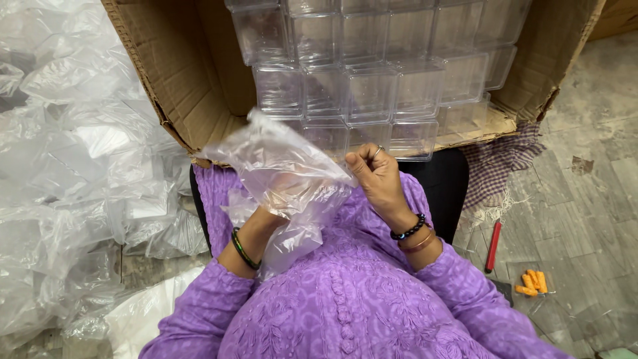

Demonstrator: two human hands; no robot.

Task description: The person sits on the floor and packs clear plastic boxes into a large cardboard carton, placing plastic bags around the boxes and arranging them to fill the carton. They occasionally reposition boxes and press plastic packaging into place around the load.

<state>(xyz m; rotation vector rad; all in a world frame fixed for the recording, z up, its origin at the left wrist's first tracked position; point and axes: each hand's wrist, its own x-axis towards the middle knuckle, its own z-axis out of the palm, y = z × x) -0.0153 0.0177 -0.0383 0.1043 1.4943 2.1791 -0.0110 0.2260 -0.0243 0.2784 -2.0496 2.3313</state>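
A purple sleeve (199,312) fills the foreground; beyond it stands a cardboard box (186,80) of stacked clear containers (372,80). The clear plastic bag (286,173) sits above the lap, left hand (272,206) inside it, right hand (375,173) pinching its edge. Opening the bag seems underway; spreading its mouth needs both grips firm.

Ahead of us lies an open brown cardboard carton (186,73), tipped on its side with its flaps spread. It is stacked in rows with clear, square plastic boxes (372,86). In front of the carton we hold a thin, crumpled clear plastic bag (286,179), our left hand (269,213) inside it and our right hand (375,176) pinching its edge. To our left a heap of clear plastic bags (73,173) covers the floor.
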